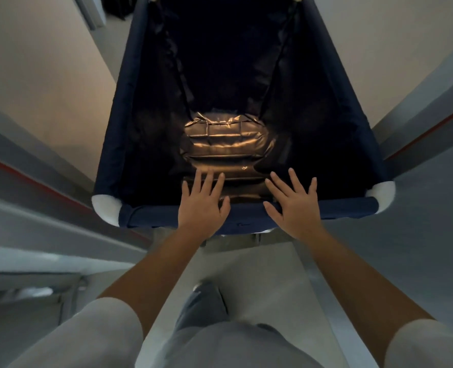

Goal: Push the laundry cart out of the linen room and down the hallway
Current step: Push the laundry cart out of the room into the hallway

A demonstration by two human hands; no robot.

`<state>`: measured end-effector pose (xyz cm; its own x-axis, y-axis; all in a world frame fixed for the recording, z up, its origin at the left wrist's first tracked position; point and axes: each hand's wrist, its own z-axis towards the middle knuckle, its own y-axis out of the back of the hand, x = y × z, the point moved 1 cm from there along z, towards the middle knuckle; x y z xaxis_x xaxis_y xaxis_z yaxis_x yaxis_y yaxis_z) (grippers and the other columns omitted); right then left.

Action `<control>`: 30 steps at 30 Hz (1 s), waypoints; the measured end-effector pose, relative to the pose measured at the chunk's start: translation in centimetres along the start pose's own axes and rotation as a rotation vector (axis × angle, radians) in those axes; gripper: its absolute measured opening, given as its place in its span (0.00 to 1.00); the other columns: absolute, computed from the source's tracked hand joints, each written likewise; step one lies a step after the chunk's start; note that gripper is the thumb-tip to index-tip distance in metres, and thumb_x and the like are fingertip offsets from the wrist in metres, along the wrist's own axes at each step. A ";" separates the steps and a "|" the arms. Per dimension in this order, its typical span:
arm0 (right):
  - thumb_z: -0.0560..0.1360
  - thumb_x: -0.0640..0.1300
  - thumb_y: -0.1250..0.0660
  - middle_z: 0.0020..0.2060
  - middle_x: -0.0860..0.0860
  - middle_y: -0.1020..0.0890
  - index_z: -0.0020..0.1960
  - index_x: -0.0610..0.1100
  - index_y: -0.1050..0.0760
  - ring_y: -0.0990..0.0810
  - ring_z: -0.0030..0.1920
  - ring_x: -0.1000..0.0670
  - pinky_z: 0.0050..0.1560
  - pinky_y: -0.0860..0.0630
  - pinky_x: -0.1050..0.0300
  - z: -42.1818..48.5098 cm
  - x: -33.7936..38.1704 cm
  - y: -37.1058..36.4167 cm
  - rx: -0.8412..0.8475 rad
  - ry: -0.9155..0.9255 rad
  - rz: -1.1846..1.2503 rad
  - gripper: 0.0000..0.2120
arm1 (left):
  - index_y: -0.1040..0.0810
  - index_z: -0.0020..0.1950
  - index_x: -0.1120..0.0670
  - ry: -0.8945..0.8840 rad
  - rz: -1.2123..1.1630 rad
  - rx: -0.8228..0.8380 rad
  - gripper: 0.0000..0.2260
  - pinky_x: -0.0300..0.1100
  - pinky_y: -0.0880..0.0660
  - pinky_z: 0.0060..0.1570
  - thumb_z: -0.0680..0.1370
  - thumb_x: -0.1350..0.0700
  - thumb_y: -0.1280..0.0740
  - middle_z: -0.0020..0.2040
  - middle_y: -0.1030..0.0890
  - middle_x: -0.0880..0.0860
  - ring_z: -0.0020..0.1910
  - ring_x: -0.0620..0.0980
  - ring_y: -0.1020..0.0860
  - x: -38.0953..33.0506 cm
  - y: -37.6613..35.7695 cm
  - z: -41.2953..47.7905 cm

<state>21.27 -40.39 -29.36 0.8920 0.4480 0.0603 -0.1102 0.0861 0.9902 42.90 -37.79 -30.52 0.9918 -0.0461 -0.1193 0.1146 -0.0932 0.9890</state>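
Note:
The laundry cart [151, 216] is a deep bin of dark blue fabric with white padded corners, and it fills the middle of the view in front of me. Its shiny dark liner is empty. My left hand [203, 201] lies flat on the near rim, fingers spread and pointing forward over the bin. My right hand [293, 205] rests the same way on the rim a little to the right. Neither hand curls around the rim.
A grey door frame [34, 208] with a red strip stands close on the left, and a matching one [419, 134] on the right. Beige walls [42, 75] run ahead on both sides. Pale floor shows below the cart by my leg [201, 309].

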 end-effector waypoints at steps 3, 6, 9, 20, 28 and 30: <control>0.75 0.58 0.46 0.64 0.48 0.24 0.64 0.46 0.26 0.32 0.68 0.37 0.61 0.41 0.25 4.1 -1.6 -0.7 -0.022 -0.015 -0.010 0.25 | 0.49 0.75 0.51 -0.015 -0.006 -0.005 0.28 0.60 0.49 0.69 0.76 0.42 0.60 0.76 0.47 0.55 0.74 0.58 0.52 0.5 0.5 4.1; 0.75 0.57 0.46 0.64 0.47 0.24 0.64 0.45 0.26 0.33 0.68 0.36 0.61 0.42 0.24 8.2 -3.1 -1.2 -0.052 -0.052 0.002 0.24 | 0.47 0.75 0.51 -0.015 -0.036 -0.012 0.26 0.60 0.48 0.69 0.78 0.43 0.55 0.76 0.45 0.56 0.74 0.59 0.49 1.0 1.0 8.5; 0.75 0.56 0.45 0.64 0.47 0.24 0.64 0.45 0.26 0.33 0.68 0.35 0.60 0.43 0.23 12.7 -4.9 -1.8 -0.065 -0.063 0.022 0.24 | 0.46 0.75 0.51 -0.015 -0.051 -0.020 0.26 0.60 0.47 0.68 0.78 0.44 0.53 0.76 0.44 0.56 0.74 0.59 0.49 1.6 1.6 13.2; 0.77 0.58 0.48 0.66 0.49 0.27 0.67 0.48 0.30 0.36 0.70 0.37 0.64 0.46 0.26 29.6 -12.7 -3.9 0.011 0.002 0.033 0.24 | 0.46 0.75 0.51 0.036 -0.045 -0.020 0.26 0.60 0.49 0.69 0.78 0.44 0.54 0.76 0.46 0.56 0.74 0.58 0.51 3.3 3.5 30.6; 0.77 0.57 0.50 0.68 0.47 0.29 0.69 0.47 0.32 0.39 0.71 0.36 0.64 0.49 0.25 41.3 -14.6 -4.3 0.053 -0.017 0.065 0.25 | 0.48 0.75 0.51 0.036 -0.054 0.012 0.25 0.60 0.51 0.70 0.80 0.45 0.52 0.76 0.48 0.56 0.75 0.58 0.53 4.0 5.0 42.4; 0.76 0.56 0.48 0.67 0.47 0.27 0.67 0.46 0.30 0.36 0.70 0.35 0.62 0.46 0.24 44.2 -13.6 -4.7 0.030 -0.018 0.084 0.24 | 0.48 0.75 0.51 0.044 -0.054 0.021 0.25 0.60 0.52 0.69 0.80 0.44 0.52 0.76 0.48 0.56 0.75 0.58 0.53 4.3 5.2 45.2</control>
<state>29.05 -86.27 -29.28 0.8880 0.4362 0.1457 -0.1724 0.0221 0.9848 45.19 -83.42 -29.82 0.9857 0.0036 -0.1683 0.1676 -0.1158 0.9790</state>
